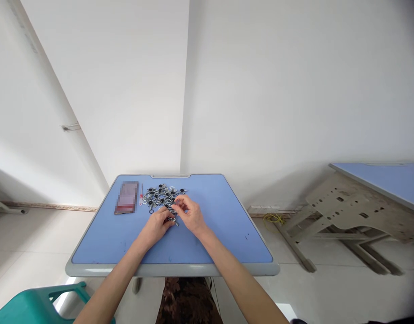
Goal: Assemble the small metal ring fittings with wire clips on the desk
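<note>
A pile of small silvery metal pieces with round black centres lies on the blue desk; their exact kind is too small to tell. My left hand is closed at the near edge of the pile, its fingers around a small silvery metal piece. Just to the right, my right hand has thumb and fingers pinched together close above the pile. Whatever lies between those fingertips is too small to make out. Left of the pile is a thin screwdriver with a red and clear handle.
A phone-like flat object, blurred over, lies at the desk's back left. White walls stand behind the desk. A teal stool is at lower left. Another blue-topped desk stands to the right, with a yellow cord on the floor nearby.
</note>
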Motion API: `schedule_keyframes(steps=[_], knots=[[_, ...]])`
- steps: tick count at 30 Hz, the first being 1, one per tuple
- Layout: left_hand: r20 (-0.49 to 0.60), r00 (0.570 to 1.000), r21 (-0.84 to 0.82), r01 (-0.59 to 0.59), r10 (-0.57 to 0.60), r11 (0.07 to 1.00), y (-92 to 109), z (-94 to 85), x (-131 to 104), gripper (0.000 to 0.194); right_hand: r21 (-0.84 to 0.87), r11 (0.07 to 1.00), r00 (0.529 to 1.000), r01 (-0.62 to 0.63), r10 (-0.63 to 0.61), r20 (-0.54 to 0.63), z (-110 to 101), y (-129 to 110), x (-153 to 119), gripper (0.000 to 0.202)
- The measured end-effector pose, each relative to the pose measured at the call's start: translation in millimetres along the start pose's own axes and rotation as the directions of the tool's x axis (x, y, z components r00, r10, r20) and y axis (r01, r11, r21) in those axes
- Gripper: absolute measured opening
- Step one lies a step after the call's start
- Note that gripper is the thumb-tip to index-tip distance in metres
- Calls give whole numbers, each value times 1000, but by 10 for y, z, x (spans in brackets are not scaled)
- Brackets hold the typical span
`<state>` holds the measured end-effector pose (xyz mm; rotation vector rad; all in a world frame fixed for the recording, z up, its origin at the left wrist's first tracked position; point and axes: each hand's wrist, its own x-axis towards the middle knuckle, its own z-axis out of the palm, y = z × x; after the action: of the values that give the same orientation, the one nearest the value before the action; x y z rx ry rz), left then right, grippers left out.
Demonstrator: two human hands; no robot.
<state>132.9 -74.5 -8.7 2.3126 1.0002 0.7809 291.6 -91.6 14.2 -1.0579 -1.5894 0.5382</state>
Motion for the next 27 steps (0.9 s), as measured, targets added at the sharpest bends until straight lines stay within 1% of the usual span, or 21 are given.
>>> schedule_keyframes(steps=[2,4,8,11,14,18,24,27], knots=[[-2,1000,8,-1,1,1000,-3,-2,2,7,-17,1000,1000,6,-6,-12,3,16,-5,14],[-3,1000,11,-3,3,1000,-4,-5,4,7,-40,998,999,40,-40,-1,-10,21,-13,18],[-11,1000,8,-10,10,1000,5,-9,3,5,-105,978,979,182,-170,111,-78,-15,-24,28],[-9,1000,1,-1,1,1000,17,-10,2,5,-103,972,969,213,-197,151,-122,-39,-14,33],[-4,1000,-6,10,-10,1000,18,-8,4,5,-20,986,978,164,-160,136,-118,-25,2,30],[-6,1000,3,8,-8,1000,13,-6,7,5,62,996,995,69,-73,71,-74,4,9,21],[-10,1000,18,-1,2,1000,27,-23,-3,6,63,998,1000,-2,4,-22,-58,-28,14,12],[-7,1000,18,5,-4,1000,9,-14,-4,7,45,999,1000,-9,10,-21,-42,-38,12,9]])
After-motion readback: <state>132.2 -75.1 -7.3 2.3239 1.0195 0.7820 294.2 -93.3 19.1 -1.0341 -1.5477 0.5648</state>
